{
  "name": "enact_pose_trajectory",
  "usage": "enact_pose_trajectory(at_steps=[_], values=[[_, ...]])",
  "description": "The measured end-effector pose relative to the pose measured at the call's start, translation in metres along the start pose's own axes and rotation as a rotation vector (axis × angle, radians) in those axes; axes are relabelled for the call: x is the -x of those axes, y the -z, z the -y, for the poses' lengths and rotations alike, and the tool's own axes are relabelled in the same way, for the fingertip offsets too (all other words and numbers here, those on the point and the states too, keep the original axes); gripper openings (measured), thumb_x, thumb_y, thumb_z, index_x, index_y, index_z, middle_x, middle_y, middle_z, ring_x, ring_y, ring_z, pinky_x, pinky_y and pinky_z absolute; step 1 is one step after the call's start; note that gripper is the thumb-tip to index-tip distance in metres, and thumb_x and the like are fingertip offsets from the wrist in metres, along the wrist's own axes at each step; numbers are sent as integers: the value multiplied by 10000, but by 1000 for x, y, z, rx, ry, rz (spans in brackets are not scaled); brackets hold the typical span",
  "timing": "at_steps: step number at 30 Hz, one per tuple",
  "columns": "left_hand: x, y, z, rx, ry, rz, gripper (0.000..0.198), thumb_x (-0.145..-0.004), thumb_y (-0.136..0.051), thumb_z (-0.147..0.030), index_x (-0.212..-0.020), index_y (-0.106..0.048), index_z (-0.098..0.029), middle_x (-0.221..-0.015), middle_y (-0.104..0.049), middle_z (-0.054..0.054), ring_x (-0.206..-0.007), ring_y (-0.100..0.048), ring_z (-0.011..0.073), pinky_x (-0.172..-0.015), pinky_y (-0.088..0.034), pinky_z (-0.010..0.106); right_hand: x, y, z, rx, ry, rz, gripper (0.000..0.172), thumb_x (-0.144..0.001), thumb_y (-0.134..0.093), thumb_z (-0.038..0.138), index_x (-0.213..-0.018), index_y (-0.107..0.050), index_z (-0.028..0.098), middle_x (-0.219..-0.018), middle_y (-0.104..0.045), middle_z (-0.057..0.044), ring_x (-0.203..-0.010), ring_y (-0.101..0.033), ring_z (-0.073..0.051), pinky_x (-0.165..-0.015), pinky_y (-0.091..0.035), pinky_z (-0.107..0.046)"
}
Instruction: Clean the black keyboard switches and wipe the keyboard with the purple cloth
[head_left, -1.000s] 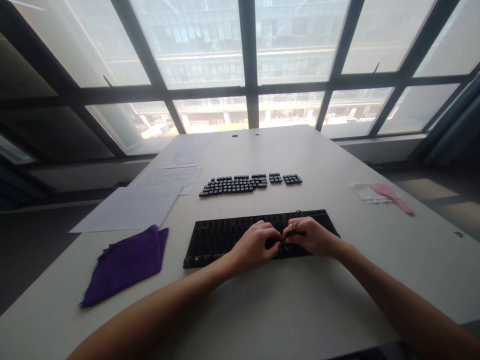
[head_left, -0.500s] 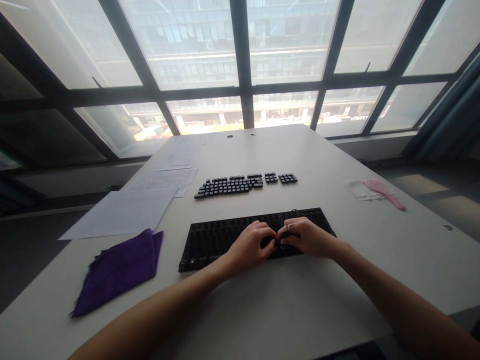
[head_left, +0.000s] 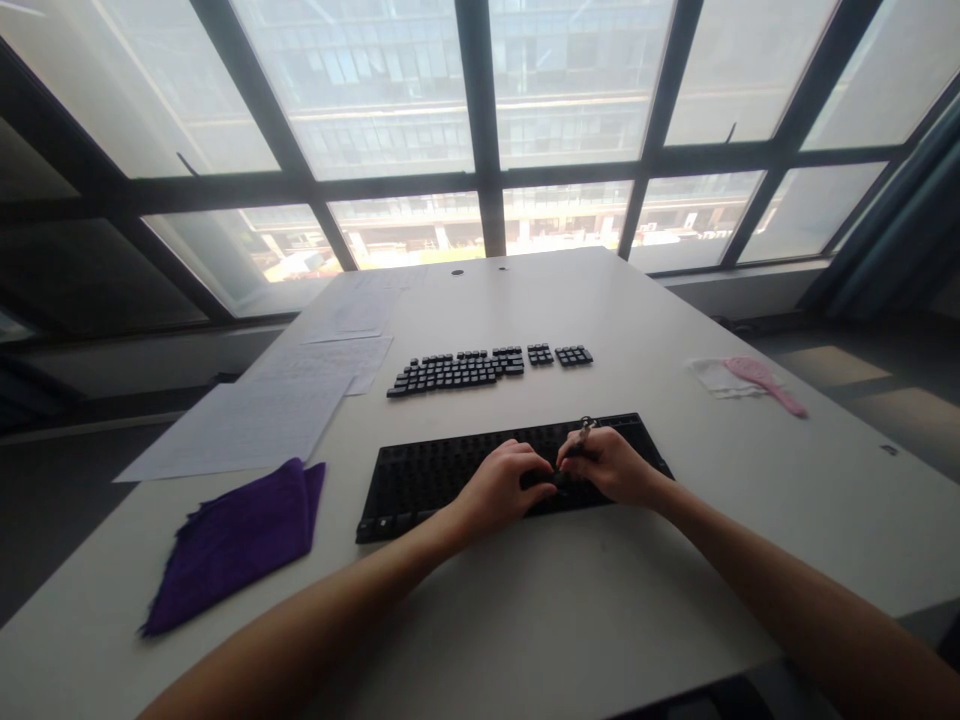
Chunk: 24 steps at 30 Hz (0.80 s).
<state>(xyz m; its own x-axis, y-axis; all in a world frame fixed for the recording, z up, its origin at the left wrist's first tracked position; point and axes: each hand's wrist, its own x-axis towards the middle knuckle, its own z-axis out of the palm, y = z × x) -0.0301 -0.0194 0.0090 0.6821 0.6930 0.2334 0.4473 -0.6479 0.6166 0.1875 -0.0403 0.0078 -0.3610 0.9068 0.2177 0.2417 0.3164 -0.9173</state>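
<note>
A black keyboard (head_left: 442,470) lies on the white table in front of me, and many of its key positions look bare. My left hand (head_left: 506,482) rests over its middle, thumb and fingers curled towards each other; what their tips pinch is too dark to make out. Close beside it, my right hand (head_left: 611,466) is closed around a small keycap puller (head_left: 587,430) whose metallic wire end sticks up above the fingers. Both sets of fingertips nearly meet at the keys. Beyond the keyboard, loose black keycaps (head_left: 457,372) stand in rows laid out like a keyboard.
A folded purple cloth (head_left: 240,545) lies at the left, with papers (head_left: 247,425) behind it. On the right, a pink brush-shaped item (head_left: 765,385) rests on a white cloth (head_left: 716,378). Large windows stand past the table's far edge. A dark object (head_left: 697,700) shows at the bottom edge.
My right hand has turned, so the puller's metallic end now points upward above the fingers. The left hand has shifted only slightly.
</note>
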Motion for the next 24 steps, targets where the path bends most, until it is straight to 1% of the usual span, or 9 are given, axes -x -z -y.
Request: enact_pose_trajectory(at_steps=[3, 5, 6, 10, 11, 14, 16, 20, 24], values=[[1, -1, 2, -21, -41, 13, 150, -821, -752, -279, -962, -744, -226, -928, -701, 49, -902, -592, 210, -842, -474, 346, -2, 4, 0, -190, -47, -107, 283, -859, -663, 432, -827, -686, 152, -682, -666, -30, -563, -614, -150, -552, -517, -282], [2, -2, 3, -38, -63, 15, 147, -846, -727, -280, -983, -737, -227, -946, -696, 52, -915, -590, 209, -852, -474, 340, -3, 8, 1, -247, -46, -185, 310, -855, -667, 463, -831, -675, 154, -691, -679, -36, -566, -629, -158, -566, -533, -299], [2, -2, 3, -49, -71, 15, 149, -858, -713, -282, -994, -732, -226, -955, -693, 53, -920, -589, 208, -854, -474, 337, -4, 10, 1, -251, -46, -194, 312, -853, -672, 465, -831, -674, 155, -696, -683, -39, -573, -636, -161, -571, -535, -302], [5, -3, 1, -119, -93, 18, 150, -895, -668, -276, -1028, -707, -219, -1001, -682, 54, -932, -587, 206, -866, -464, 341, -4, 9, -3, -213, -63, -109, 313, -854, -676, 461, -826, -675, 149, -685, -675, -37, -583, -638, -162, -561, -523, -287], [5, -4, 0, -142, -97, 22, 148, -902, -659, -273, -1031, -701, -215, -1007, -678, 56, -934, -584, 207, -870, -461, 346, -4, 8, -3, -199, -67, -109, 317, -856, -674, 462, -819, -674, 147, -677, -671, -36, -577, -632, -159, -553, -515, -281], [6, -4, -2, -205, -104, 32, 147, -914, -641, -269, -1037, -682, -200, -1012, -668, 62, -944, -575, 214, -878, -457, 362, -4, 4, -4, -139, -104, -174, 325, -857, -668, 462, -779, -659, 147, -645, -663, -33, -541, -607, -149, -515, -486, -262], [6, -4, -3, -233, -106, 35, 150, -917, -636, -265, -1044, -670, -195, -1018, -664, 64, -950, -570, 217, -879, -456, 369, -4, 3, -2, -86, -140, -194, 325, -857, -668, 454, -739, -642, 152, -623, -658, -29, -517, -591, -143, -488, -465, -250], [6, -5, -4, -258, -118, 39, 139, -930, -613, -252, -1049, -653, -192, -1025, -654, 64, -947, -564, 216, -886, -458, 374, -3, 2, -1, -18, -175, -158, 327, -878, -637, 418, -681, -613, 158, -600, -650, -29, -498, -579, -141, -468, -451, -242], [7, -6, -4, -254, -128, 41, 136, -938, -598, -237, -1055, -639, -182, -1025, -642, 66, -948, -558, 210, -896, -469, 370, -3, 3, 2, 13, -167, -115, 295, -892, -606, 382, -704, -615, 155, -625, -649, -25, -534, -586, -149, -504, -451, -249]])
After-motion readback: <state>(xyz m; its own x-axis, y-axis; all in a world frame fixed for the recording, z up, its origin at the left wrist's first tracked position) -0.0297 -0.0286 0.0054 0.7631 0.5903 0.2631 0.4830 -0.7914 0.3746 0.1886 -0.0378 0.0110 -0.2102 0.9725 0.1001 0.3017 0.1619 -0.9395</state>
